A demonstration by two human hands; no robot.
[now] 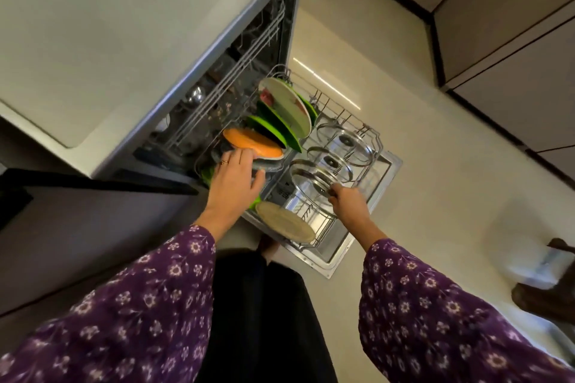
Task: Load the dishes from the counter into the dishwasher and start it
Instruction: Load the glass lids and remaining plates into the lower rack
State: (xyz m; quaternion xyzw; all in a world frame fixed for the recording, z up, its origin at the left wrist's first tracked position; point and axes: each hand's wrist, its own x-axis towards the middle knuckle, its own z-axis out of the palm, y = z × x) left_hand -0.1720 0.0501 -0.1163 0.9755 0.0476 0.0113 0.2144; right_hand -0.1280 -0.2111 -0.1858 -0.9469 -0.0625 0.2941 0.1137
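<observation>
Nearest me, purple floral sleeves (130, 317) frame both arms. I see my left hand (231, 179), ring on one finger, fingers spread loosely over a grey plate (264, 165) in the pulled-out wire lower rack (378, 137) of the open dishwasher (357, 253). My right hand (347, 200) is pinched on the knob of a glass pot lid (314, 177). A pale round plate (284, 225) leans at the rack's near edge. Beyond stand an orange plate (252, 141), green plates (273, 127) and a white plate (284, 106).
</observation>
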